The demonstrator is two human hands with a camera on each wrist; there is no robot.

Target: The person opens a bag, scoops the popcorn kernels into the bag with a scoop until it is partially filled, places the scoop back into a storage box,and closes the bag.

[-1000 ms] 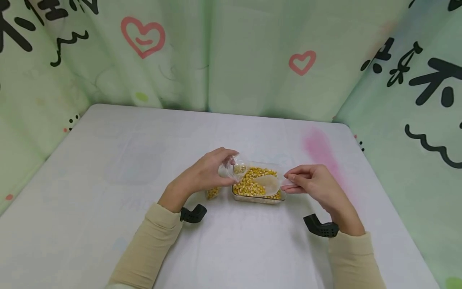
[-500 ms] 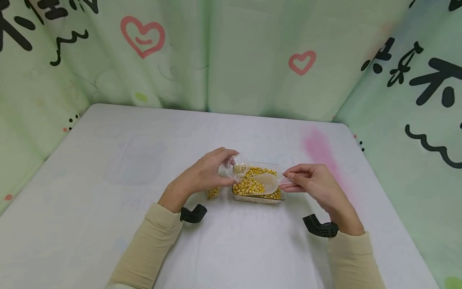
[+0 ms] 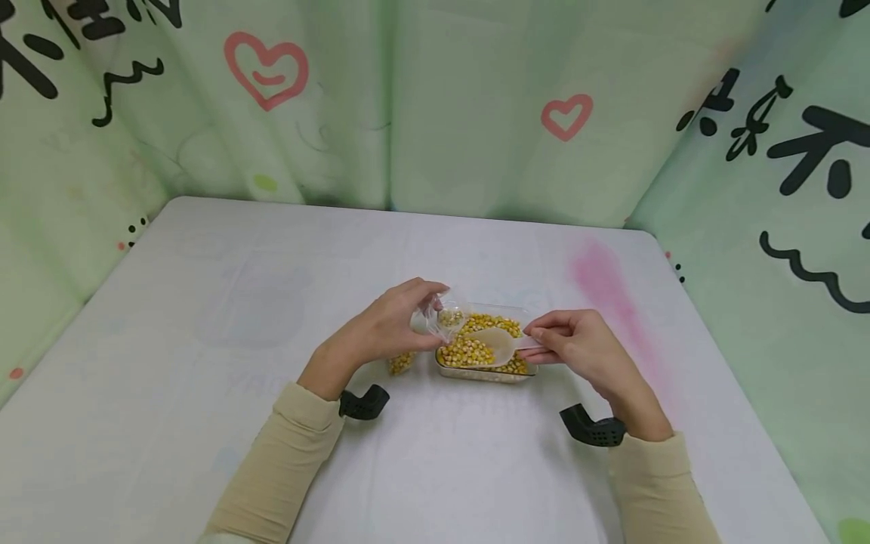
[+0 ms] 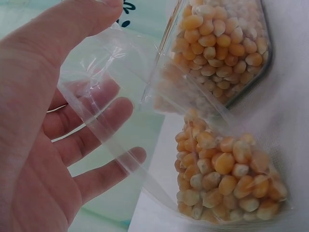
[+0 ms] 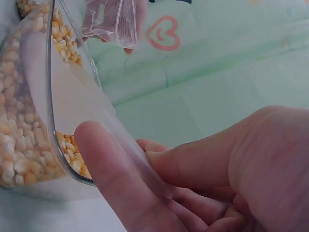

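Note:
My left hand [image 3: 387, 321] holds the mouth of a clear plastic bag [image 4: 137, 58], its fingers spread behind the film in the left wrist view. Corn kernels [image 4: 224, 179] fill the bottom of the bag, which hangs beside a clear rectangular container [image 3: 485, 376] full of corn kernels [image 3: 469, 351]. The thumb and fingers of my right hand [image 3: 578, 344] pinch the handle of a translucent whitish scoop [image 3: 503, 341]. In the right wrist view the scoop's bowl [image 5: 77, 99] lies inside the container, pushed into the kernels, partly seen through the wall.
All this stands on a table with a white cloth [image 3: 435, 453], marked by a pink patch [image 3: 605, 279] at the back right. Green curtains [image 3: 469, 113] with hearts and black writing enclose the table's back and sides. Each wrist wears a black camera mount [image 3: 363, 403].
My right hand has moved a little to the left, carrying the scoop further left through the kernels. The left hand and the bag stay where they were.

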